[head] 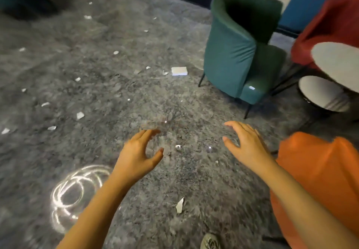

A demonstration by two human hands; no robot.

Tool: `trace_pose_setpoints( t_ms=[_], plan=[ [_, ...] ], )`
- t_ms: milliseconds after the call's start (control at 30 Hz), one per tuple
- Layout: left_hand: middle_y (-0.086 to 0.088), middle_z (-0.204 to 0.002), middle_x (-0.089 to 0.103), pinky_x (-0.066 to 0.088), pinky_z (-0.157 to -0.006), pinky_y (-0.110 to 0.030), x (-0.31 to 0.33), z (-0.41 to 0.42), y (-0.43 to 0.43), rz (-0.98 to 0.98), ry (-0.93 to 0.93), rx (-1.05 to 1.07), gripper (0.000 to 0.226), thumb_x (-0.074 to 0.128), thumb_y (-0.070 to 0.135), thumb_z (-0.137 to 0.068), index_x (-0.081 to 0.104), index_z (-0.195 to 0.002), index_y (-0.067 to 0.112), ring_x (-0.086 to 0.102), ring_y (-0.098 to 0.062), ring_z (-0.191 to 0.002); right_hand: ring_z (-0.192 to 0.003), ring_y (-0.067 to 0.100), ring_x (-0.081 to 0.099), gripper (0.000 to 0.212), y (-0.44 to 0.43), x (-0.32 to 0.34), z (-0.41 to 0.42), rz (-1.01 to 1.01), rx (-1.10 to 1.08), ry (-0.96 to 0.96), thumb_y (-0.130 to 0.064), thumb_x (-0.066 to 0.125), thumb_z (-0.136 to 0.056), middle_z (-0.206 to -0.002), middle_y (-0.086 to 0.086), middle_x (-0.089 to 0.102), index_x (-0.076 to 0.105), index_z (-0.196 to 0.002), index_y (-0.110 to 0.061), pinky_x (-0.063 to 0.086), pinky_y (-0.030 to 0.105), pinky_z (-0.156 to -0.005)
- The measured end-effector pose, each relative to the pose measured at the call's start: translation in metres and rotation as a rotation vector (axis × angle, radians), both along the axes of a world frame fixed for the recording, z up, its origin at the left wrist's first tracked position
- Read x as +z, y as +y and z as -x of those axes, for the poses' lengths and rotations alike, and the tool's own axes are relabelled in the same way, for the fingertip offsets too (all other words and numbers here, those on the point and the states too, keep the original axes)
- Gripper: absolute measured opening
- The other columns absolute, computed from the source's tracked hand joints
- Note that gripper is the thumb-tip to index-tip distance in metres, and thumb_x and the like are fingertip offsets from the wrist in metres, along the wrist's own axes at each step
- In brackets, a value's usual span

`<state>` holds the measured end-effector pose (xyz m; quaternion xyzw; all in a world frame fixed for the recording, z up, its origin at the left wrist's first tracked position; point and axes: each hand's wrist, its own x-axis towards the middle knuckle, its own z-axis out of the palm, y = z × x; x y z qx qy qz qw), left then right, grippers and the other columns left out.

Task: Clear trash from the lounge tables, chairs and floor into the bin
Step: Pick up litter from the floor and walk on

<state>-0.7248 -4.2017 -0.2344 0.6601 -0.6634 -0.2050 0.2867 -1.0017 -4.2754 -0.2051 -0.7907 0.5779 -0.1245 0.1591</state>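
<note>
Both hands empty: left hand (138, 151) and right hand (244, 142) hang over the floor (204, 186), fingers spread and loosely curved, pinching nothing.

Target, as I read it: small scrap (178, 146) on the floor, mid-frame, between the two hands. It sits just right of the left thumb and well clear of the right thumb, so the left hand is nearer. I'd expect a short reach right and down. It's too small and blurred to give a long axis.

Next candidate: torn strip (180, 205), lower centre, between the forearms, long axis roughly up-down in frame.

More scraps (80, 115) trail off to the left and upper left. White pad (179, 71) lies above centre, near the green chair (233, 58).

Blurred glint by the left fingertips: can't tell what it is.
</note>
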Motion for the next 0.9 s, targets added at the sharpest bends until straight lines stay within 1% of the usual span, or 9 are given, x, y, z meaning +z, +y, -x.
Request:
trace_pose_setpoints(
  t_ms=[167, 233, 333, 400, 500, 633, 733, 833, 900],
  plan=[
    [0.001, -0.114, 0.062, 0.044, -0.084, -0.025, -0.102, 0.026, -0.014, -0.065, 0.003, 0.150, 0.048, 0.060, 0.038, -0.077, 0.055, -0.121, 0.020, 0.060, -0.015, -0.102, -0.109, 0.026, 0.054, 0.037, -0.056, -0.105, 0.009, -0.015, 0.132, -0.035, -0.025, 0.061, -0.086, -0.118, 0.004, 0.059, 0.055, -0.121, -0.015, 0.041, 0.042, -0.093],
    [0.002, -0.114, 0.062, 0.044, -0.085, -0.025, -0.158, 0.032, -0.017, -0.086, 0.011, 0.186, 0.046, 0.064, 0.035, -0.079, 0.055, -0.121, 0.020, 0.059, -0.014, -0.103, -0.108, 0.026, 0.055, 0.037, -0.067, -0.165, 0.008, -0.031, 0.184, -0.031, -0.024, 0.063, -0.086, -0.117, 0.005, 0.060, 0.055, -0.121, -0.013, 0.043, 0.042, -0.092],
    [0.004, -0.115, 0.061, 0.048, -0.087, -0.029, -0.253, 0.042, -0.022, -0.111, 0.022, 0.221, 0.048, 0.059, 0.040, -0.077, 0.055, -0.122, 0.022, 0.058, -0.012, -0.104, -0.106, 0.024, 0.055, 0.038, -0.075, -0.268, 0.004, -0.072, 0.248, -0.012, -0.026, 0.062, -0.086, -0.115, 0.003, 0.060, 0.054, -0.122, -0.014, 0.042, 0.039, -0.091],
    [0.006, -0.116, 0.060, 0.050, -0.086, -0.033, -0.322, 0.050, -0.025, -0.125, 0.023, 0.215, 0.048, 0.061, 0.039, -0.078, 0.054, -0.123, 0.023, 0.057, -0.012, -0.105, -0.107, 0.021, 0.055, 0.039, -0.079, -0.342, 0.003, -0.089, 0.275, -0.010, -0.029, 0.061, -0.087, -0.116, 0.000, 0.059, 0.053, -0.123, -0.016, 0.041, 0.038, -0.092],
    [0.007, -0.116, 0.060, 0.049, -0.087, -0.031, -0.432, 0.063, -0.025, -0.138, 0.009, 0.186, 0.047, 0.065, 0.035, -0.080, 0.053, -0.124, 0.024, 0.057, -0.011, -0.104, -0.114, 0.014, 0.050, 0.042, -0.076, -0.456, 0.004, -0.132, 0.334, 0.018, -0.036, 0.056, -0.089, -0.123, -0.006, 0.054, 0.048, -0.128, -0.021, 0.037, 0.032, -0.097],
    [0.006, -0.117, 0.059, 0.048, -0.088, -0.033, -0.564, 0.079, -0.019, -0.172, -0.037, 0.133, 0.050, 0.058, 0.041, -0.080, 0.053, -0.126, 0.023, 0.057, -0.012, -0.105, -0.119, 0.009, 0.044, 0.045, -0.064, -0.596, 0.008, -0.197, 0.404, 0.039, -0.041, 0.051, -0.090, -0.128, -0.011, 0.050, 0.043, -0.132, -0.026, 0.031, 0.025, -0.099],
    [0.005, -0.118, 0.059, 0.047, -0.089, -0.033, -0.642, 0.085, -0.012, -0.205, -0.069, 0.089, 0.049, 0.058, 0.039, -0.080, 0.052, -0.126, 0.022, 0.056, -0.013, -0.107, -0.122, 0.008, 0.041, 0.048, -0.049, -0.680, 0.011, -0.246, 0.477, 0.042, -0.045, 0.050, -0.090, -0.130, -0.014, 0.047, 0.040, -0.134, -0.029, 0.028, 0.027, -0.102],
    [0.004, -0.114, 0.061, 0.049, -0.086, -0.036, -0.691, 0.087, -0.005, -0.230, -0.063, 0.104, 0.048, 0.058, 0.037, -0.079, 0.055, -0.123, 0.020, 0.059, -0.015, -0.102, -0.108, 0.005, 0.042, 0.045, -0.031, -0.739, 0.010, -0.319, 0.569, 0.027, -0.048, 0.054, -0.086, -0.108, -0.020, 0.045, 0.044, -0.128, -0.033, 0.028, 0.026, -0.095],
    [0.003, -0.111, 0.062, 0.050, -0.083, -0.037, -0.708, 0.088, -0.002, -0.239, -0.060, 0.127, 0.048, 0.057, 0.038, -0.078, 0.057, -0.122, 0.019, 0.060, -0.015, -0.098, -0.098, 0.003, 0.040, 0.041, -0.019, -0.765, 0.007, -0.357, 0.657, 0.064, -0.053, 0.054, -0.084, -0.097, -0.021, 0.041, 0.047, -0.120, -0.035, 0.021, 0.022, -0.084]
  ],
)
